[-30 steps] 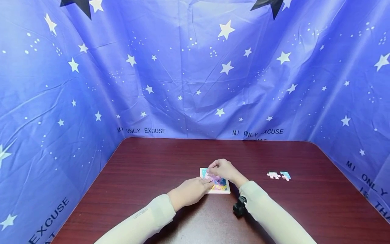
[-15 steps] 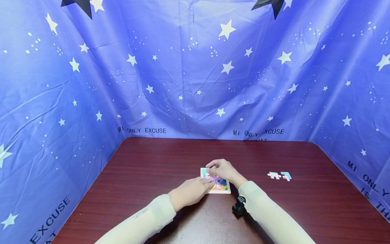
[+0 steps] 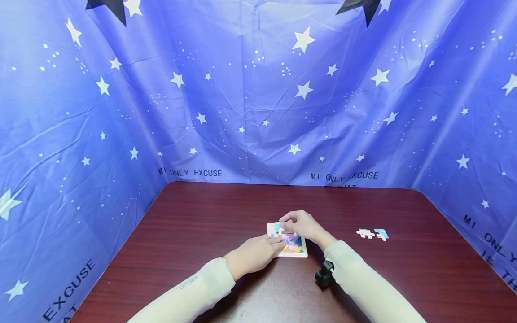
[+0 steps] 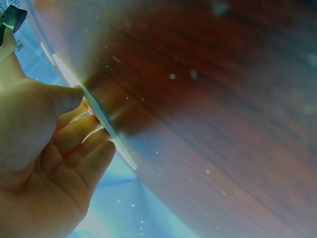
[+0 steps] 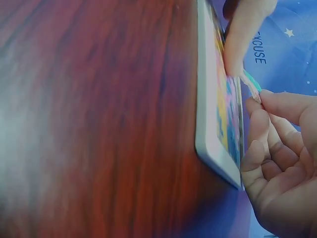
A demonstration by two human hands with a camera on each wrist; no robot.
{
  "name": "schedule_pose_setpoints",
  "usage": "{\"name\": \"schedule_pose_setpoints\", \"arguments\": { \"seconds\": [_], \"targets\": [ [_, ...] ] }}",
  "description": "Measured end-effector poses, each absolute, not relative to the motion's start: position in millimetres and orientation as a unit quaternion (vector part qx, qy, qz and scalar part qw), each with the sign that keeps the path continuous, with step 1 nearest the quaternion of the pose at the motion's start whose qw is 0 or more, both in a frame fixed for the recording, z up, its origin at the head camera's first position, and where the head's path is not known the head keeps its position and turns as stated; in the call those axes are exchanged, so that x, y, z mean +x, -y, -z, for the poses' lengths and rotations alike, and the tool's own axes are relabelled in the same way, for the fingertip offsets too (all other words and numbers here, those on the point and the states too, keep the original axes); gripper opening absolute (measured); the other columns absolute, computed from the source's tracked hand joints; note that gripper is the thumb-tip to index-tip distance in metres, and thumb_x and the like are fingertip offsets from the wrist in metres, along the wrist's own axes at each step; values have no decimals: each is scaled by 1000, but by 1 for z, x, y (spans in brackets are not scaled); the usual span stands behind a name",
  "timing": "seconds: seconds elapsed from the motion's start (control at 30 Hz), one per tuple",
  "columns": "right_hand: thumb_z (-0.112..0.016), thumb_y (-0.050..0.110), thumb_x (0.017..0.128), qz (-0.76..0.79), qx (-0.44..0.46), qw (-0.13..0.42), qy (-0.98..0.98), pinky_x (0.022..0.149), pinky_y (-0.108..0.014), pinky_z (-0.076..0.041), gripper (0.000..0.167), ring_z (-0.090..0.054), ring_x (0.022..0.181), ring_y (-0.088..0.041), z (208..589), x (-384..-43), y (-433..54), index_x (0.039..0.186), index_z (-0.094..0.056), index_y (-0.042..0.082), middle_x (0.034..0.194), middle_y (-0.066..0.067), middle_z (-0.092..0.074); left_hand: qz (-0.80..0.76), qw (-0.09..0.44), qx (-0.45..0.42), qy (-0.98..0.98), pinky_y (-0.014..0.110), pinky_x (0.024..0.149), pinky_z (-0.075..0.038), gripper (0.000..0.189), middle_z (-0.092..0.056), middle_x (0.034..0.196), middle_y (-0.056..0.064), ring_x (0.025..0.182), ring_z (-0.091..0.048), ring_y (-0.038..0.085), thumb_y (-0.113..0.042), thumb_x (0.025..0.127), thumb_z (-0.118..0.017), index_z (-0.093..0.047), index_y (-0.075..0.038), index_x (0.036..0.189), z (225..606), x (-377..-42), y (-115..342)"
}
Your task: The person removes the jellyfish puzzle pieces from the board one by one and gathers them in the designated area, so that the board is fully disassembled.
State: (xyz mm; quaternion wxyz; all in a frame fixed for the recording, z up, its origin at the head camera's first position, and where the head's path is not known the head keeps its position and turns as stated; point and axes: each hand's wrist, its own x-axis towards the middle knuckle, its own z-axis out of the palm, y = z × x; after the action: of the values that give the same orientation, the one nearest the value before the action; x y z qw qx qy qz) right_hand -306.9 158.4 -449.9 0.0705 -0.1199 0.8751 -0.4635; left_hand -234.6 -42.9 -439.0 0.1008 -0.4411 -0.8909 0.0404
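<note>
Counting two loose puzzle pieces (image 3: 370, 233)

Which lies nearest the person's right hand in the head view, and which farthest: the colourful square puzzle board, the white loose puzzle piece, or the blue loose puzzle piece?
From the right hand:
1. Colourful square puzzle board, directly beneath the hand.
2. White loose puzzle piece, off to the right on the table.
3. Blue loose puzzle piece, just beyond the white one, farther right.

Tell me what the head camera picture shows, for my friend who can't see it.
Two hands work on a small colourful puzzle board on a dark red table. The right hand pinches a piece; the left hand touches the board. Two more pieces lie nearby.
</note>
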Motion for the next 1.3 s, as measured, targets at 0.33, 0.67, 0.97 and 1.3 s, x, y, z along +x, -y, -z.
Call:
{"name": "schedule_pose_setpoints", "arguments": {
  "seconds": [0.33, 0.67, 0.97, 1.3],
  "targets": [
    [-71, 16, 93, 447, -118, 67, -884, 59, -31, -51, 17, -60, 70, -17, 446, -305, -193, 105, -74, 5, 83, -2, -69, -41, 97, -441, 891, 26, 102, -45, 34, -62, 136, 2, 122, -59, 16, -22, 103, -58, -63, -14, 136, 440, -234, 43],
    [-66, 14, 97, 452, -109, 78, -882, 63, -35, -53, 20, -61, 76, -21, 441, -298, -239, 110, -70, 0, 83, -5, -68, -44, 91, -439, 893, 26, 105, -43, 36, -61, 138, 2, 125, -58, 17, -23, 104, -56, -62, -13, 138, 440, -233, 43],
    [-66, 14, 97, 447, -106, 79, -885, 65, -35, -56, 22, -64, 79, -22, 438, -291, -282, 112, -68, -2, 87, -8, -68, -51, 87, -434, 895, 25, 106, -42, 37, -59, 139, 1, 126, -57, 15, -23, 104, -55, -60, -14, 140, 441, -234, 43],
    [-67, 15, 97, 464, -85, 86, -878, 66, -35, -58, 28, -65, 79, -22, 435, -282, -319, 113, -66, -8, 88, -9, -69, -53, 91, -434, 895, 26, 104, -44, 37, -60, 139, 2, 125, -58, 16, -23, 104, -55, -61, -13, 139, 441, -234, 42]
  ]
}}
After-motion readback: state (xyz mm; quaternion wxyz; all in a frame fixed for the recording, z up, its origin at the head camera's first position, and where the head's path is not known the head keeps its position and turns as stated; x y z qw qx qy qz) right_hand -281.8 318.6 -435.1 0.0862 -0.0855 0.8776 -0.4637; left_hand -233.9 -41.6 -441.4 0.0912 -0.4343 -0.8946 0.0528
